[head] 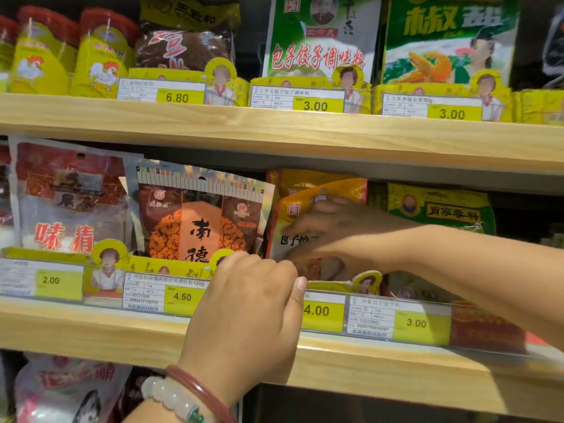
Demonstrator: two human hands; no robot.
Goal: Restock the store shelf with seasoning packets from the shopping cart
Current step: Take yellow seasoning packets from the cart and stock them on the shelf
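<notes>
Putting a seasoning packet into its spot on the middle shelf

Closest to the camera, the person's left hand (pixel 253 303) is curling its fingers over the yellow front rail (pixel 171 265) of the middle shelf (pixel 91 328) — it is gripping the rail, maybe to keep the slot steady. A little farther in, the right hand (pixel 332 236) is reaching across and holding the yellow seasoning packet (pixel 300 209), fingers wrapped round its front. The packet is standing up behind the rail, above the 4.00 price tag (pixel 320 311), between the brown packet (pixel 201 221) and the green packet (pixel 442 209). It looks nearly in — next the person probably needs to be pushing it down and straight, then letting go. The shopping cart is not in view.
</notes>
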